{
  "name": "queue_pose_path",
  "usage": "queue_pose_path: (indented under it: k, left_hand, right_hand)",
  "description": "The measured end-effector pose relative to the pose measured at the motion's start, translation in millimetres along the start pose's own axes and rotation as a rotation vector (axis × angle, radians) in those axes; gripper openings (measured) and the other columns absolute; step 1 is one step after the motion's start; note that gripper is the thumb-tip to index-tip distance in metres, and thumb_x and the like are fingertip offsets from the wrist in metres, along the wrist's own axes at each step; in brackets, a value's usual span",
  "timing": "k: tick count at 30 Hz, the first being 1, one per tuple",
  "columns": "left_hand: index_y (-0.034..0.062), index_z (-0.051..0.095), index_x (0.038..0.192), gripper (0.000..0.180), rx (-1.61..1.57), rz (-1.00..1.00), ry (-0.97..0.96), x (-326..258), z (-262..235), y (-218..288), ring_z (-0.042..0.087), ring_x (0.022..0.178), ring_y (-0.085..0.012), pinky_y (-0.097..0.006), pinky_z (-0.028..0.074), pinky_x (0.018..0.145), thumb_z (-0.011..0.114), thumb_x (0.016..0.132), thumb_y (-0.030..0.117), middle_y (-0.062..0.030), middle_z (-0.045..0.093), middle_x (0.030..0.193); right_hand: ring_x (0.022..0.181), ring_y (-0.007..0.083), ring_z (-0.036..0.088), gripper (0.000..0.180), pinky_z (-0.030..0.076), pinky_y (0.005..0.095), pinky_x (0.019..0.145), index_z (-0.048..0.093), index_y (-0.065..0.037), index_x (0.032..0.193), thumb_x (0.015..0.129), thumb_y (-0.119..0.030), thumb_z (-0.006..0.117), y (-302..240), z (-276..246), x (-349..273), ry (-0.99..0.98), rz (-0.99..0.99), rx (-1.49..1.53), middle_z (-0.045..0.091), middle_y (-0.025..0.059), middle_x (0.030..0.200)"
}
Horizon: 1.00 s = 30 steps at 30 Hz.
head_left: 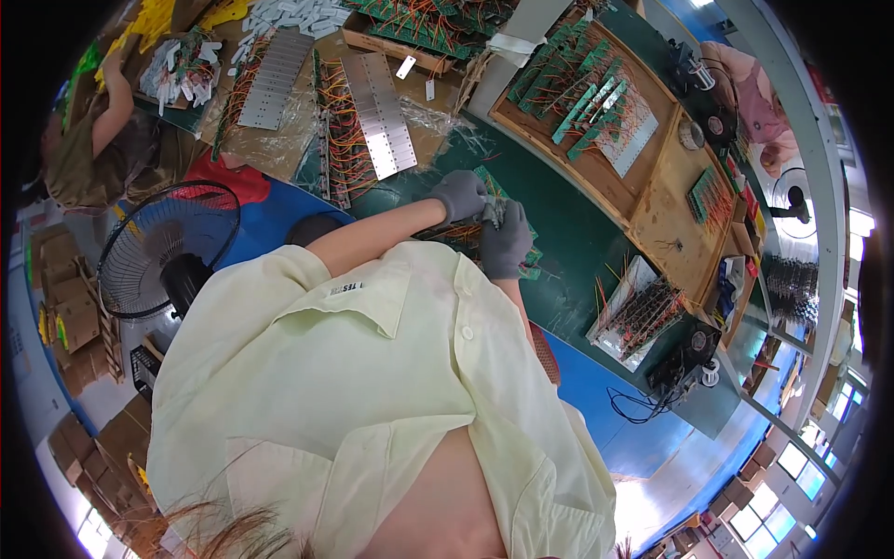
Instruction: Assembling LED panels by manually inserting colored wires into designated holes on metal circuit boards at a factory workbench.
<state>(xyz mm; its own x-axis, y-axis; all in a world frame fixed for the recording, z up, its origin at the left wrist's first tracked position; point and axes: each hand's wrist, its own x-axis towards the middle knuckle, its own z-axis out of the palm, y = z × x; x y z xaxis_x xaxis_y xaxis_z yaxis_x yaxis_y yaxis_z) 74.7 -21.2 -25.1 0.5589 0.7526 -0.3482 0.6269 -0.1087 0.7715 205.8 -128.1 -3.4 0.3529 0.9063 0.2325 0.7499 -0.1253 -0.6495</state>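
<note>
Both my hands wear grey gloves and meet over the green bench. My left hand [459,196] comes in from the left with bent fingers closed at a green circuit board [487,178] with orange wires. Close against it, my right hand [506,244] has its fingers bent onto the same board area, fingertips nearly touching the left ones. A small pale piece shows between the fingertips, too small to name. Much of the board is covered by the gloves. Further green board pieces [532,265] show beside my right wrist.
Left of my hands lie perforated metal plates [380,116] and wired boards [337,140]. A wooden tray [643,200] at the right holds more boards. Near the right edge sits a bundle of wired boards [643,312]. A fan [168,247] stands left; another person's arm [114,107] is beyond.
</note>
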Motion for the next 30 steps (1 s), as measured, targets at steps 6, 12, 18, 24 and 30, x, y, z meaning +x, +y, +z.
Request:
queue_pose_path:
  k: [6, 12, 18, 24, 30]
  left_hand:
    - [-0.0031, 0.070, 0.110, 0.025, -0.658, -0.201, -0.127, -7.8, 1.5, -8.7, 0.073, 0.082, -0.0201, -0.031, 0.063, 0.071, 0.063, 0.086, -0.001, -0.0107, 0.072, 0.098]
    - [-0.0049, 0.070, 0.105, 0.017, -0.868, -0.167, -0.191, -3.2, 8.4, -30.0, 0.072, 0.081, -0.0186, -0.030, 0.063, 0.073, 0.065, 0.090, 0.001, -0.0110, 0.071, 0.099]
    - [-0.0013, 0.071, 0.101, 0.014, -0.723, -0.182, -0.184, -10.1, -11.8, -11.6, 0.071, 0.083, -0.0147, -0.028, 0.061, 0.072, 0.070, 0.090, 0.007, -0.0060, 0.071, 0.092]
    - [0.0041, 0.073, 0.101, 0.013, -0.674, 0.166, -0.121, 0.0, 9.4, -38.1, 0.064, 0.071, -0.0071, -0.027, 0.055, 0.066, 0.074, 0.089, 0.011, -0.0008, 0.071, 0.085]
    - [0.0031, 0.072, 0.095, 0.012, -0.917, -0.069, -0.211, -11.2, 7.0, -19.0, 0.066, 0.058, -0.0098, -0.025, 0.054, 0.054, 0.076, 0.089, 0.013, -0.0016, 0.069, 0.074]
  right_hand:
    - [0.092, 0.0108, 0.063, 0.035, 0.052, 0.0282, 0.081, 0.063, 0.002, 0.117, 0.088, -0.014, 0.075, 28.1, -5.4, 13.2, -0.154, 0.378, 0.643, 0.071, 0.0060, 0.103]
    - [0.086, 0.0118, 0.066, 0.029, 0.052, 0.0285, 0.080, 0.071, 0.001, 0.109, 0.083, -0.010, 0.078, 27.3, -15.4, 25.6, -0.443, 0.405, 0.656, 0.073, 0.0056, 0.097]
    - [0.086, 0.0120, 0.065, 0.027, 0.051, 0.0288, 0.080, 0.071, 0.001, 0.107, 0.083, -0.009, 0.077, 25.9, -12.8, 20.2, -0.316, 0.494, 0.711, 0.073, 0.0042, 0.097]
    - [0.089, 0.0113, 0.063, 0.030, 0.050, 0.0286, 0.078, 0.067, -0.003, 0.108, 0.080, -0.008, 0.079, 58.9, -2.0, 22.2, -0.398, 0.574, 0.872, 0.069, 0.0013, 0.098]
    - [0.093, 0.0164, 0.067, 0.027, 0.053, 0.0304, 0.077, 0.066, -0.001, 0.114, 0.087, -0.003, 0.068, 60.2, -4.8, 15.2, -0.656, 0.601, 1.223, 0.070, 0.0054, 0.103]
